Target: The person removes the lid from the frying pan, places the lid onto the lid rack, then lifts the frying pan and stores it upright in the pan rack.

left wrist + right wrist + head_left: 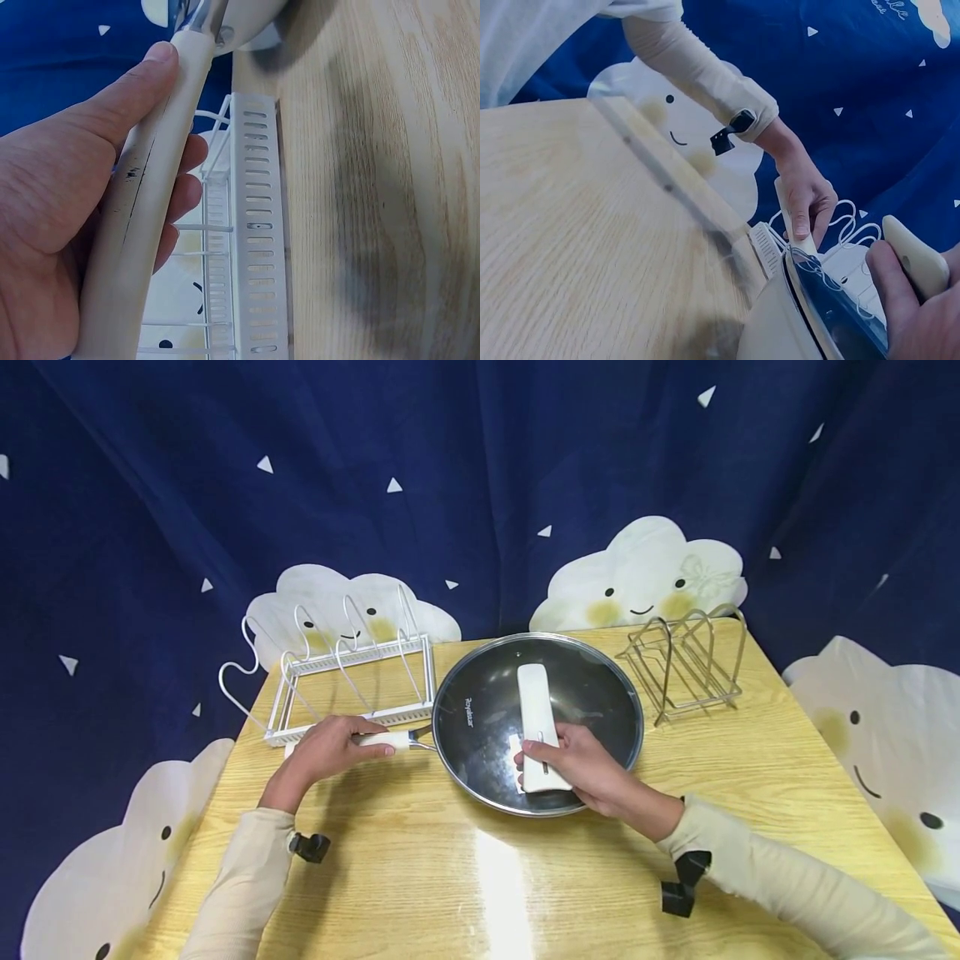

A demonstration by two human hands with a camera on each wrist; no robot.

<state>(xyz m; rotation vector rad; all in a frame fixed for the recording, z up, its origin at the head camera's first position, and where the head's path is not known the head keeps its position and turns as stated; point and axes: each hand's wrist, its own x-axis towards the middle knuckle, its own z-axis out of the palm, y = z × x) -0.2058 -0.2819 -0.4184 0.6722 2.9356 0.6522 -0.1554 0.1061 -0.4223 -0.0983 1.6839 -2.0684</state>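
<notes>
A pan (776,326) with a pale outside is at the middle of the table, covered by a dark glass lid (480,681) with a metal rim. My left hand (330,752) grips the pan's cream handle (142,187), thumb along the top and fingers curled beneath, as the left wrist view shows. Over the lid, my right hand (588,768) holds the long white lid handle (534,697) near its closer end, thumb on top. The pan's inside is visible only dimly through the glass. I cannot tell whether the pan's base touches the wood.
Left of the pan stands a white wire rack (429,668) with several upright loops; the left hand is just in front of it. A bronze-coloured wire rack (701,702) stands behind and to the right. The wooden table (420,877) meets a blue curtain (480,527) at the back.
</notes>
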